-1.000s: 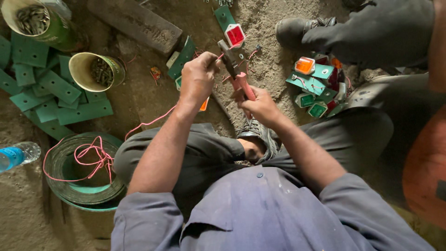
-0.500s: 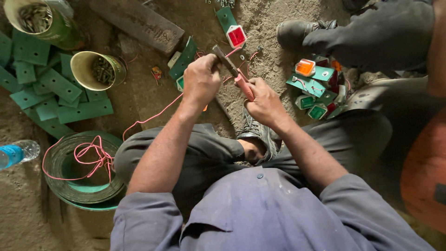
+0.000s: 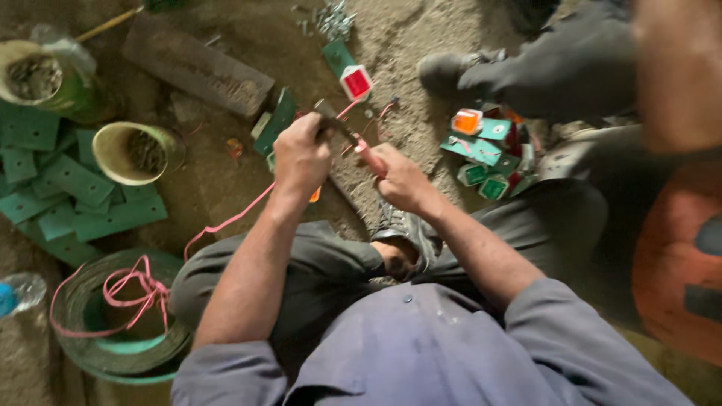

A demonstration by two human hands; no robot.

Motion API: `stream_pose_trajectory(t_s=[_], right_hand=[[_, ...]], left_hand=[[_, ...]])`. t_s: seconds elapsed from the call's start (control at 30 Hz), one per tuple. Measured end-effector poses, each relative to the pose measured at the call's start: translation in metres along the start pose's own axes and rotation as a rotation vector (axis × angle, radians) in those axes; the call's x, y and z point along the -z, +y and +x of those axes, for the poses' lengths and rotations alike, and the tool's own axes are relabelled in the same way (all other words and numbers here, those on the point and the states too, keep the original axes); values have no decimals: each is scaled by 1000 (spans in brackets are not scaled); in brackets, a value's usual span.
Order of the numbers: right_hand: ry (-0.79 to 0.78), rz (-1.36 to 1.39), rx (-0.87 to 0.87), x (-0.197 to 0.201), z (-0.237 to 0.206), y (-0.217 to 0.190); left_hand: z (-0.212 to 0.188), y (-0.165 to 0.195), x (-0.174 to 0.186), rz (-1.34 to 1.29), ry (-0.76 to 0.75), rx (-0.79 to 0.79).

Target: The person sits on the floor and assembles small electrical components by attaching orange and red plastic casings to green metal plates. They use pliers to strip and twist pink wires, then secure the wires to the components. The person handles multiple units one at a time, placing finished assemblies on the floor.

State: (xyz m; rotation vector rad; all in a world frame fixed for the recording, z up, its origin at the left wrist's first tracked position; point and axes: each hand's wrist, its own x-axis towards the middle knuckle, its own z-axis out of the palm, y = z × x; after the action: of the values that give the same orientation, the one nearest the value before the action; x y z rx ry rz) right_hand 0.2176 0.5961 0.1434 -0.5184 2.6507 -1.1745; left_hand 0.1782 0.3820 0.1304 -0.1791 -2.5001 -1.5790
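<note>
Both hands have shifted slightly toward 12 o'clock since the earlier frame, pliers tilted flatter. Left hand (image 3: 301,154) is clenched around the dark jaw end of the pliers (image 3: 347,137) and the pink wire (image 3: 226,222); right hand (image 3: 401,177) grips the red handle. Green can (image 3: 139,153) sits at 9 o'clock on the floor, red-faced block (image 3: 356,82) at 12.

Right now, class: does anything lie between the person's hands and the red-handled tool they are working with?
Nothing visible does. The right hand grips the red-handled tool directly, and the left hand closes around its dark front end. The pink wire trails off to the left, clear of both grips.
</note>
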Motion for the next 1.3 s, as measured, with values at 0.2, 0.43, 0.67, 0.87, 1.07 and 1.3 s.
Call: stream_pose_trajectory(t_s=[0.2, 0.43, 0.67, 0.87, 1.07, 1.3], right_hand=[[69, -182, 9, 1, 4, 16], [-301, 490, -273, 0, 16, 38], [-258, 1084, -600, -29, 15, 23], [-166, 1112, -646, -38, 12, 5], [-172, 1160, -700, -37, 17, -6], [-101, 1013, -496, -45, 14, 14]], left_hand=[[6, -12, -2, -308, -243, 388], [14, -24, -17, -587, -246, 494], [16, -17, -25, -270, -14, 496], [17, -33, -34, 30, 61, 289], [13, -31, -38, 41, 75, 330], [13, -21, -29, 69, 123, 91]])
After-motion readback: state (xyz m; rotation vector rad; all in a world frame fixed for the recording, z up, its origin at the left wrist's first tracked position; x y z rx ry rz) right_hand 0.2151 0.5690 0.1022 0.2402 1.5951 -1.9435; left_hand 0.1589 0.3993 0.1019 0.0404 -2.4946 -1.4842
